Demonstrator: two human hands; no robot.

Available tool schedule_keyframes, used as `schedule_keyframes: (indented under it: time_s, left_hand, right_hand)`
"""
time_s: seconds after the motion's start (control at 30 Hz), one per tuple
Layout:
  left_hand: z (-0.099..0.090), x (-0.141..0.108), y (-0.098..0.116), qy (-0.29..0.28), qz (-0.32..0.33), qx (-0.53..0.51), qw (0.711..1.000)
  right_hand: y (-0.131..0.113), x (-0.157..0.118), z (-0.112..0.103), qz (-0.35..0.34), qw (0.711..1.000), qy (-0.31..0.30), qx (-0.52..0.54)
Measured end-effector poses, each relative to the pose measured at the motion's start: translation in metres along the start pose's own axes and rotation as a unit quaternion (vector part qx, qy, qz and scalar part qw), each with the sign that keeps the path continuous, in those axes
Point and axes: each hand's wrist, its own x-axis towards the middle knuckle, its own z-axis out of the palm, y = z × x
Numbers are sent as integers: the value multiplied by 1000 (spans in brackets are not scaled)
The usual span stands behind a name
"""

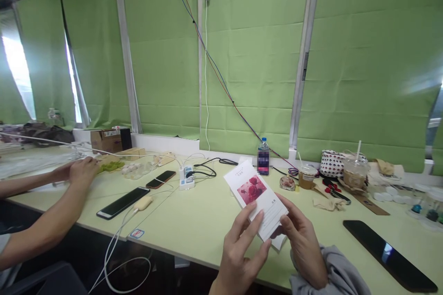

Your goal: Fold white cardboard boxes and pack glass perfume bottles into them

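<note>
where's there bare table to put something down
The widest bare patch of table lies between the power strip and the left hand. Another lies between the right hand and the black slab. It's crowded at the back right, with plastic cups and a patterned pouch, and at left around the phones.

Lower right of the white card point(242, 179), a loose grey sleeve point(337, 274) covers the right forearm, its soft, plain cloth gathered into deep folds and bunched near the wrist. The right hand point(306, 244) is bare, as is the left hand point(242, 249), with slim fingers point(244, 219). The left cuff is out of view.
</note>
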Motion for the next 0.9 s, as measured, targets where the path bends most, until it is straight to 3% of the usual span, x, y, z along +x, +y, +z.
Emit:
schedule_keyframes:
  time_s: [0.47, 0.57, 0.67, 0.8, 0.9]
  left_hand:
    - [1, -5, -4, 16, -13, -4, 1000]
    - [0, -3, -2, 64, -89, -36, 993]
    - [-2, 4, -3, 119, -224, -111, 961]
    - [-6, 11, -11, 72, -332, -268, 901]
    - [-7, 9, -17, 37, -344, -285, 894]
  right_hand:
    - [3, 1, 1, 38, 999, -16, -3]
    - [5, 3, 2, 70, 996, -46, 25]
    - [8, 7, -1, 93, 992, -79, 23]
    - [11, 13, -8, 111, 983, -142, -20]
    - [10, 17, -15, 93, 971, -201, -86]
